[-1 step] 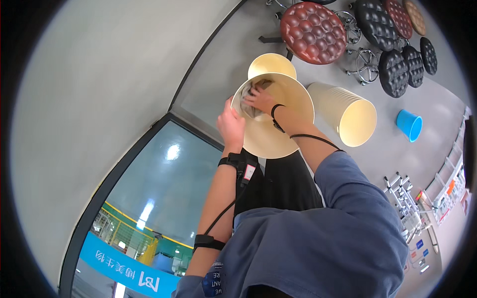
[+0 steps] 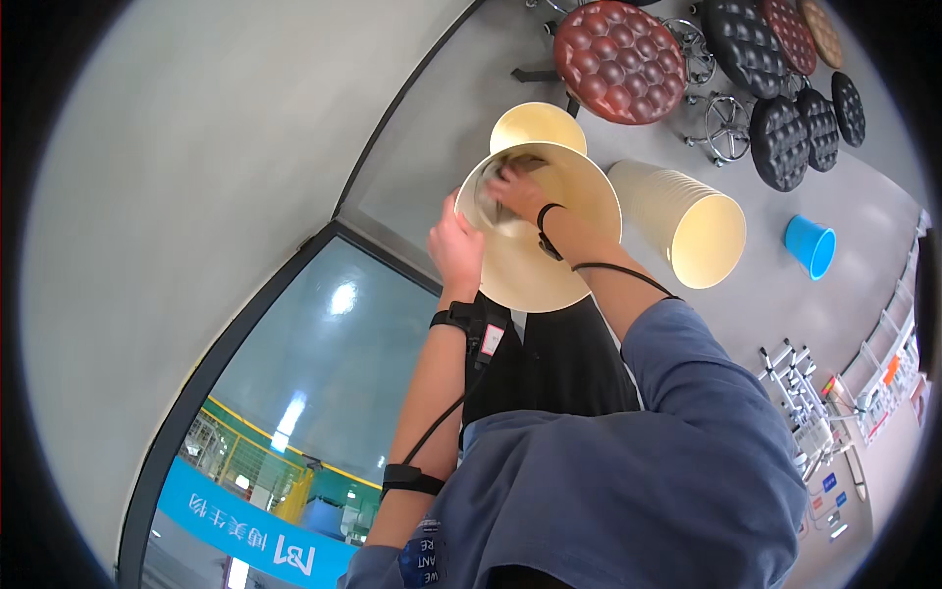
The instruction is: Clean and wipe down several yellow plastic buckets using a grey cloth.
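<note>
A cream-coloured bucket [image 2: 549, 270] is tilted in front of my legs, its wide mouth facing me. My left hand [image 2: 456, 247] is closed on the bucket's left rim, thumb on the edge, with the other fingers hidden behind the wall. Reaching inside, my right hand [image 2: 520, 193] presses a greyish cloth [image 2: 494, 212] against the inner left wall. Its fingers are somewhat blurred, and the cloth is partly covered by them. Just beyond the rim shows another cream bucket [image 2: 538, 126], its lower part hidden by the one I hold.
A stack of nested cream buckets [image 2: 653, 201] lies on its side to the right, with a small blue bin [image 2: 810, 247] farther right. Round stools, including a dark red one [image 2: 618, 64], fill the far right. A pale wall [image 2: 216, 147] and dark-framed glass [image 2: 324, 334] border the left.
My right hand has shifted very slightly over the cloth inside the bucket and its fingers are more blurred. My left hand keeps its hold on the rim.
</note>
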`<action>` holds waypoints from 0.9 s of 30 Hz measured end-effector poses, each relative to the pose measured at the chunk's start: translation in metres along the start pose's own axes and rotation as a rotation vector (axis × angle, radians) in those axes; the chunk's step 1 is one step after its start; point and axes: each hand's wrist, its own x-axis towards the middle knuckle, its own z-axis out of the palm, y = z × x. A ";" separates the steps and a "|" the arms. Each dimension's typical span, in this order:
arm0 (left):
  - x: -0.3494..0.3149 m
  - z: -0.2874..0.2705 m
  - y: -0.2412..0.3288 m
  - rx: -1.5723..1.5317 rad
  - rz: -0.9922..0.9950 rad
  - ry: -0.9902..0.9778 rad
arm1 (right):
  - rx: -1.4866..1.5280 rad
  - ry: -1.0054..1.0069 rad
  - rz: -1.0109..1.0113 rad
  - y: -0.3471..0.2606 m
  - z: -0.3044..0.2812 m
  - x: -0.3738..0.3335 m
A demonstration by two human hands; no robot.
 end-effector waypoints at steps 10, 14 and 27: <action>-0.001 0.001 -0.002 -0.021 0.030 0.071 | 0.948 -0.898 0.778 -0.040 -0.022 0.020; -0.008 0.031 0.029 -0.114 0.084 0.068 | 1.364 -0.470 1.003 -0.013 0.034 -0.004; -0.030 -0.002 -0.042 -0.068 0.089 0.157 | 1.079 -0.617 0.538 -0.035 -0.039 0.020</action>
